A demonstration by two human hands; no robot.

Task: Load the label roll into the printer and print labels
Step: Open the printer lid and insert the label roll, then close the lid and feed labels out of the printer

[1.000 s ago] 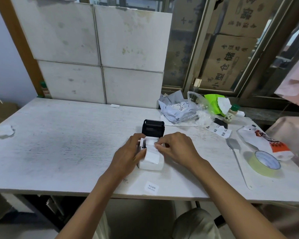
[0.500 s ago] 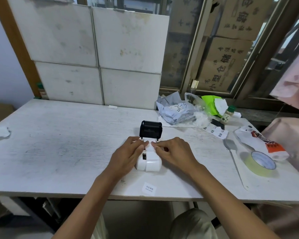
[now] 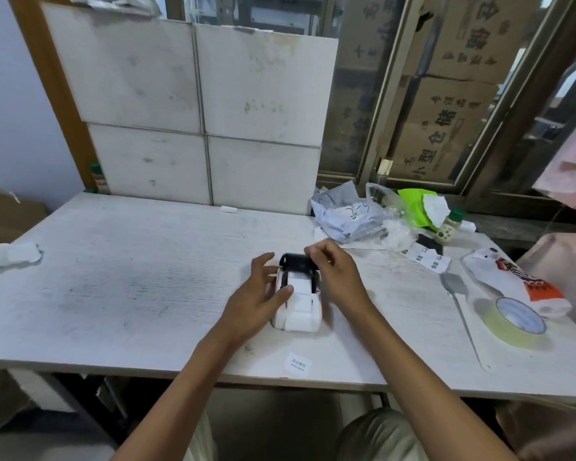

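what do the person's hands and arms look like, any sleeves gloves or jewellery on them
Both arms are bare from wrist to the bottom of the frame; no sleeves show. The left hand and right hand wear no gloves, and no rings, watch or bracelets are visible. No markings show on either forearm.

Printer [image 3: 298, 314] mid-table [image 3: 140, 287], lid [image 3: 296, 261] up at its back, roll [image 3: 298, 283] inside, left hand [image 3: 258, 299] on its left side, right hand [image 3: 335, 272] at the lid, label [image 3: 298, 363] before it, tape [image 3: 514, 322] far right, tissue [image 3: 14, 254] far left
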